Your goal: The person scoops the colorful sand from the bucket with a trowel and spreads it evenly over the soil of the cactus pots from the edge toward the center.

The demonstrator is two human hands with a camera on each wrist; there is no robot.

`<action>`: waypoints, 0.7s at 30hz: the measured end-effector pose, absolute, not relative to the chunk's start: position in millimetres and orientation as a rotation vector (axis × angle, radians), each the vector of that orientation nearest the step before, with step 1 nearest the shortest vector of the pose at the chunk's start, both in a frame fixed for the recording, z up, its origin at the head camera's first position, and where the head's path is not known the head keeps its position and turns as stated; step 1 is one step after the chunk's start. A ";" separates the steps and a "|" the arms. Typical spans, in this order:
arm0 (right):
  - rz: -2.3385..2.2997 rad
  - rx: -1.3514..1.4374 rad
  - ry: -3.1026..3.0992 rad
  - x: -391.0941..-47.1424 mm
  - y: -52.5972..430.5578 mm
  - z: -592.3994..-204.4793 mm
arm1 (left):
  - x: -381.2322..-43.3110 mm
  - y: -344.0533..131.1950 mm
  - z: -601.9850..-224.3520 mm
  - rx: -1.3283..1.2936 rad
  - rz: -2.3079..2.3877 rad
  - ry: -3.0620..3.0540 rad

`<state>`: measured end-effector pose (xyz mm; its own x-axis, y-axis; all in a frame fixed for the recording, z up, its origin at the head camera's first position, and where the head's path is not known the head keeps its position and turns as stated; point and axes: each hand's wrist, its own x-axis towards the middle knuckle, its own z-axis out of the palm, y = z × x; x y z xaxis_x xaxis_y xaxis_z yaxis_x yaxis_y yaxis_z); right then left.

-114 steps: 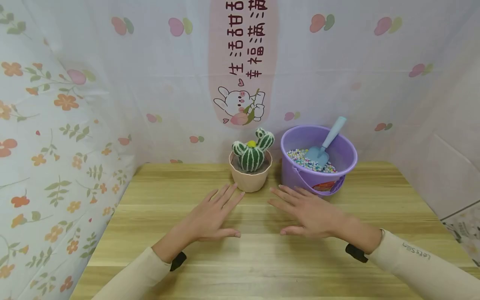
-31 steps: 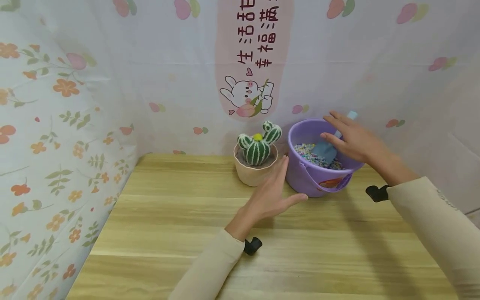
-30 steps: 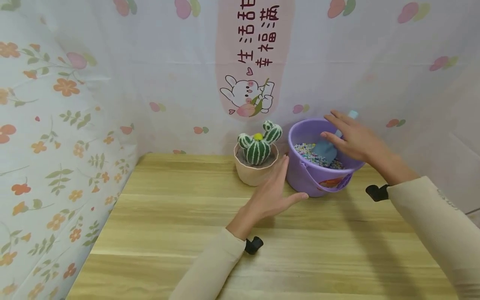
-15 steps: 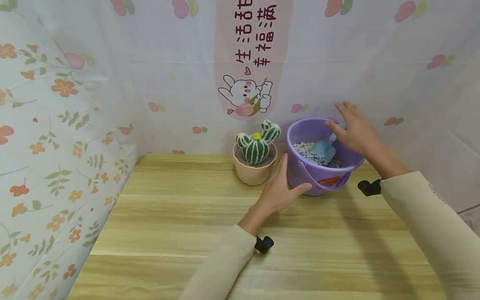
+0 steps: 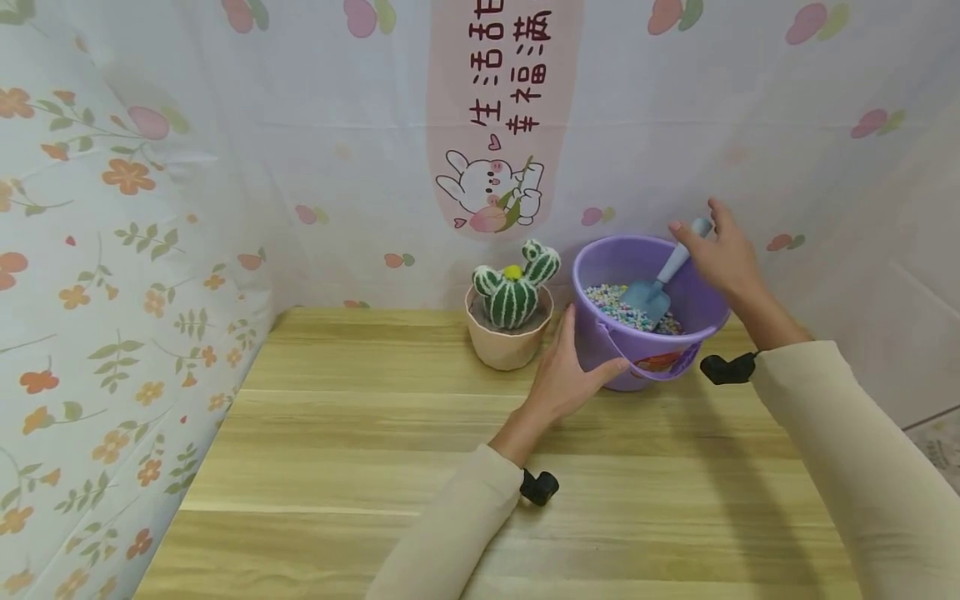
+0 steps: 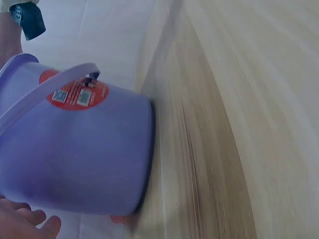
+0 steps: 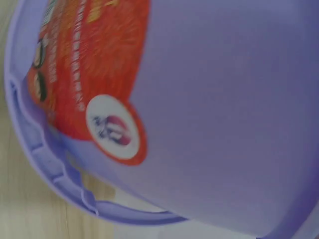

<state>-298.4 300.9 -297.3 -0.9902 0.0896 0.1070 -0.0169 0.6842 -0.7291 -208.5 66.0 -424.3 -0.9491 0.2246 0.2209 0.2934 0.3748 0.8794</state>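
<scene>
The purple bucket [image 6: 79, 144] stands upright on the wooden table [image 5: 337, 433], toward the back, at about 2 o'clock from the middle of the tabletop; its long axis is vertical and its mouth faces up; small multicoloured beads [image 5: 611, 307] lie inside, with a blue scoop [image 5: 648, 298] leaning across them, its blade toward 7 o'clock and its grip end toward 1; the carrying handle [image 7: 40, 159] hangs down the near side, past a red label [image 7: 97, 59].

The bucket lies between the two hands: from the left hand [image 5: 567, 372] it is at 2 o'clock, from the right hand [image 5: 723, 254] at 8; the right one overlaps the far rim beside the scoop's grip end, the left one is low along the near wall, and which is nearer I cannot tell; the left has straight fingers, a spread thumb and nothing gripped; the right has its thumb and forefinger apart and seems to hold nothing, though its other fingers are hidden; whether either touches the bucket is unclear.

At the bucket's 9 o'clock sits a pale pot [image 5: 504, 348] with a knitted cactus [image 5: 513, 302]; a printed cloth [image 5: 337, 167] hangs at 12.
</scene>
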 end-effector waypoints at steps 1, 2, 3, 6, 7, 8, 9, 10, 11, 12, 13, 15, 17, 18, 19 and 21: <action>1.248 -0.082 -2.748 -298.4 301.6 -296.5 | -208.8 67.8 -423.8 -0.467 -1.667 -2.540; 1.299 -0.103 -2.733 -298.6 301.6 -295.4 | -208.8 69.6 -423.2 -0.451 -1.677 -2.533; 1.345 -0.124 -2.721 -298.9 301.6 -294.5 | -208.9 71.3 -423.1 -0.432 -1.686 -2.530; 1.480 -0.188 -2.685 -300.3 302.3 -292.6 | -209.5 75.6 -423.8 -0.376 -1.711 -2.528; 1.521 -0.203 -2.668 -301.0 302.0 -292.3 | -209.6 76.5 -424.3 -0.360 -1.715 -2.530; 1.564 -0.219 -2.648 -301.8 302.0 -292.2 | -209.9 77.3 -424.8 -0.345 -1.717 -2.531; 1.591 -0.232 -2.635 -302.7 302.2 -292.1 | -210.3 78.0 -425.1 -0.333 -1.721 -2.531; 1.614 -0.247 -2.624 -303.5 302.5 -292.1 | -210.9 78.5 -425.4 -0.328 -1.726 -2.528; 1.643 -0.258 -2.608 -304.1 302.7 -291.9 | -211.5 79.1 -425.6 -0.325 -1.727 -2.525; 1.667 -0.268 -2.596 -304.6 302.9 -291.8 | -212.0 79.6 -425.5 -0.322 -1.730 -2.524; 1.686 -0.278 -2.586 -305.0 303.1 -291.8 | -212.6 80.1 -425.5 -0.320 -1.731 -2.524; 1.717 -0.287 -2.572 -305.6 302.5 -291.5 | -213.6 81.2 -425.4 -0.317 -1.737 -2.520; 1.747 -0.285 -2.558 -306.4 301.6 -291.1 | -214.4 82.3 -424.7 -0.314 -1.748 -2.518; 1.760 -0.286 -2.552 -306.7 301.1 -291.0 | -214.7 82.9 -424.4 -0.313 -1.758 -2.516; 1.772 -0.286 -2.545 -306.8 300.4 -290.7 | -215.1 83.5 -424.3 -0.311 -1.764 -2.513; 1.820 -0.287 -2.515 -307.4 299.4 -290.6 | -215.6 84.9 -423.9 -0.305 -1.781 -2.509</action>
<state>-307.4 299.4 -290.6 -0.9828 0.1626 -0.0877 0.1341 0.3015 -0.9440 -215.6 84.9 -423.9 -0.9793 0.1311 0.1541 0.1887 0.3172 0.9294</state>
